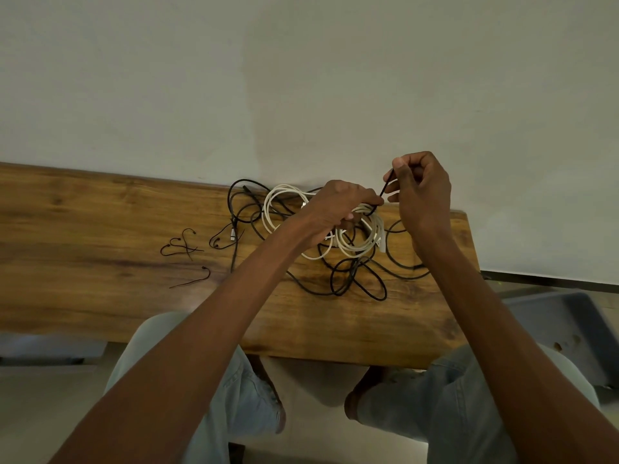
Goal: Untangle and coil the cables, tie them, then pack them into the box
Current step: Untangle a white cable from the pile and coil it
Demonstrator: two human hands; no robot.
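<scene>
Head view shows your left hand (338,209) gripping the limp white cable (360,242) coil near the bench's (100,212) far edge while your right hand (420,192) pinches the black cable (365,279) end, so hold both light, floppy strands near their ends

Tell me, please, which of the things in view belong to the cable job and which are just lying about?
Part of the job:
- tangle of white cables on the wooden table, gripped by the left hand
- black cables mixed in; the right hand pinches one
- thin black ties to the left
- grey box, probably the one for packing

Just there:
- wall
</scene>
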